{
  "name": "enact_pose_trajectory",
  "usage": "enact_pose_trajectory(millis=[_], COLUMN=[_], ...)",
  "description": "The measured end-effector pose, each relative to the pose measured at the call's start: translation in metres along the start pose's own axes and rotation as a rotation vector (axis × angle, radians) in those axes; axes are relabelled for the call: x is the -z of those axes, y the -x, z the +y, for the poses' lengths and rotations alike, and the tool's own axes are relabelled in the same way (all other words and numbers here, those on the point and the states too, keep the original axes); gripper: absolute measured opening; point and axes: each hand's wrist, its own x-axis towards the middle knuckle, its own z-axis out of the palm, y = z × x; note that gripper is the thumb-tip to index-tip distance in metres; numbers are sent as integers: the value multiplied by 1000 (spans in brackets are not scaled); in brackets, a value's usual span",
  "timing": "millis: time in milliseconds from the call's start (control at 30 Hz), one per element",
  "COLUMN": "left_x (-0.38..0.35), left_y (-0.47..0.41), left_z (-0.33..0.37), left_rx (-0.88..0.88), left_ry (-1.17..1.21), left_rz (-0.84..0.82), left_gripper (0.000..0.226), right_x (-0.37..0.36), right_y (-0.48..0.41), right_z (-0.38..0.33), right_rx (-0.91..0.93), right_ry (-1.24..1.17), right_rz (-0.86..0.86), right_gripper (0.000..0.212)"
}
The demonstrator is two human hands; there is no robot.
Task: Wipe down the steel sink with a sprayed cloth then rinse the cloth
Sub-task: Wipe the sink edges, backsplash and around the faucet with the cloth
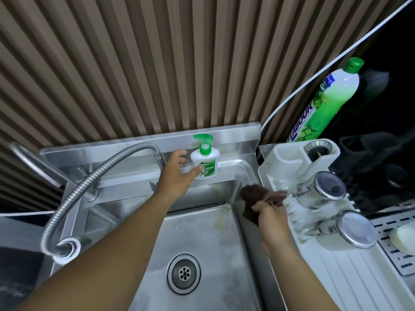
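steel sink (202, 241) lies under your arms, drain (184, 273) nearest. your right hand (270, 217) pinches the brown cloth (253, 194) on the right rim, mid-wipe. farther back, your left hand (177, 173) is spread, thumb touching the soap bottle (204, 161); shift it aside, i'd judge, to wipe behind.

Two bare forearms come in from the bottom edge, no sleeves showing anywhere up to where they leave view. Left hand (177, 176) and right hand (272, 218) carry no gloves, rings, watch or bands at the wrists just behind them. Short plain nail visible on the left thumb tip, nothing painted; right hand's nails too blurred to tell.
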Motion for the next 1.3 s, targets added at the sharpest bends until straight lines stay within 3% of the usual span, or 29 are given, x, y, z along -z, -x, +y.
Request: enact_pose_trajectory(millis=[100, 167, 233, 333, 533, 600, 633, 700, 800, 933, 1067, 1300], left_x=[2, 1, 2, 6, 4, -7, -16, -42, -92, -146, -164, -167], left_y=[2, 4, 7, 16, 43, 54, 58, 66, 70, 60, 46, 43], left_z=[-1, -1, -1, -2, -23, -30, -35, -42, -41, -23, -13, -22], left_rx=[10, 16, 13, -2, 4, 3, 10, 32, 126, 314, 505, 448], left_ry=[-25, -39, -68, -93, -21, -5, 2, 28, 124, 238, 467, 456], left_rz=[-2, -3, 1, 33, 179, 205, 197, 127, -74, -283, -272, -308], left_gripper=[62, 62, 62, 55, 21, 9, 3, 11, 18, 40, 30, 37], right_x=[-9, -17, -21, -12, -16, -24, -27, -33, -33, -29, -28, -5], right_y=[-28, -57, -82, -92, -82, -81, -81, -83, -87, -99, -103, -98], right_z=[-10, -4, 8, 27, 12, -11, -23, -41, -45, -44, -43, -33], right_rx=[445, 687, 746, 711, 567, 477, 458, 516, 599, 678, 772, 922], right_ry=[515, 848, 1274, 1896, 2033, 2024, 1988, 1943, 2143, 2302, 2424, 2500], right_rz=[48, -63, -222, -391, -491, -589, -618, -579, -578, -647, -694, -694], right_gripper=[33, 49, 70, 83, 116, 110, 96, 59, 39, 36, 35, 53])
